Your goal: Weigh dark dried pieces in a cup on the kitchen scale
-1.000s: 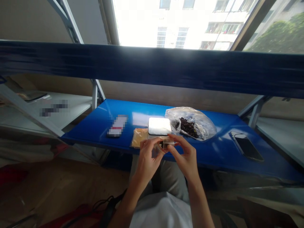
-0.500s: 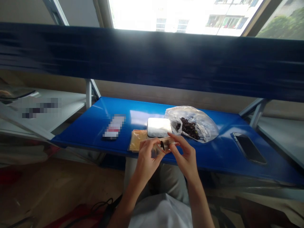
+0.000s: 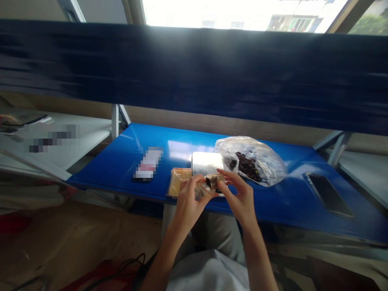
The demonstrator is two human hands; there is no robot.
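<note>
Both of my hands hold one small clear bag (image 3: 211,184) with something dark inside, just above the front edge of the blue shelf (image 3: 127,161). My left hand (image 3: 189,202) pinches its left side and my right hand (image 3: 239,198) pinches its right side. Right behind the bag sits a small silver-topped scale (image 3: 206,162). A stack of tan small bags (image 3: 177,182) lies to the left of the scale. To the right, a large clear plastic bag (image 3: 266,159) holds a heap of dark dried pieces (image 3: 247,165).
A black phone (image 3: 329,194) lies flat on the shelf's right part. A blurred-out card (image 3: 148,163) lies on the left part. A dark blue beam (image 3: 194,68) crosses above the shelf. Grey shelves flank both sides; dark cables (image 3: 133,262) lie on the floor.
The view has tilted downward slightly. My hands have stayed on the small bag and turned it a little; the things on the shelf have not moved.
</note>
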